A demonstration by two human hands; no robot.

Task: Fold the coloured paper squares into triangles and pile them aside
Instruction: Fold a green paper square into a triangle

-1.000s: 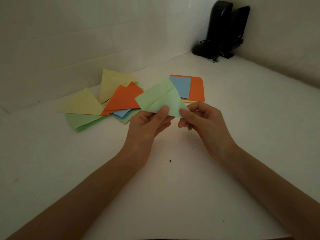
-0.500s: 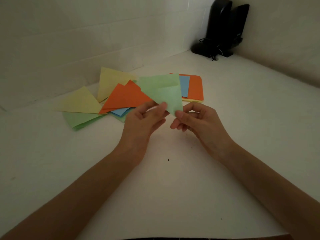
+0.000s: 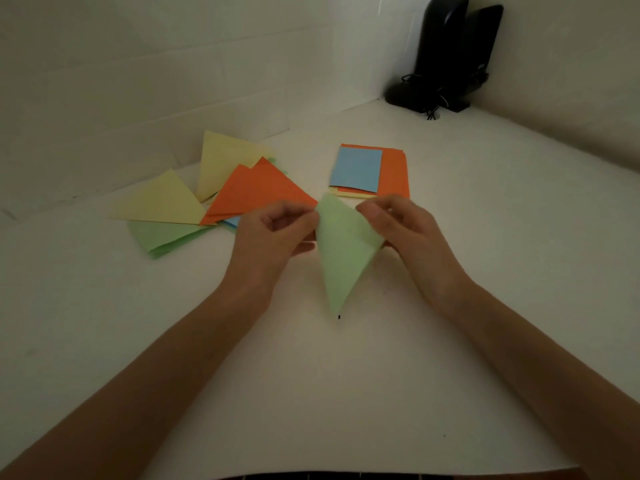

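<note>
Pinching its upper corners, the left hand (image 3: 277, 233) and right hand (image 3: 405, 230) held the pale green folded paper triangle (image 3: 341, 258) tip toward 6 o'clock, the pile of coloured folded paper triangles (image 3: 256, 192) at 10 o'clock, nearer the left

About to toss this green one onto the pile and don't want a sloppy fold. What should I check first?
1. Green paper forms a triangle: ok.
2. Left hand pinches its top corner: ok.
3. Right hand pinches its right edge: ok.
4. Crease pressed sharp: cannot tell.
5. Pile of triangles lies to the left, in view: ok.
6. Blue square tops the unfolded stack, off that path: ok.
</note>
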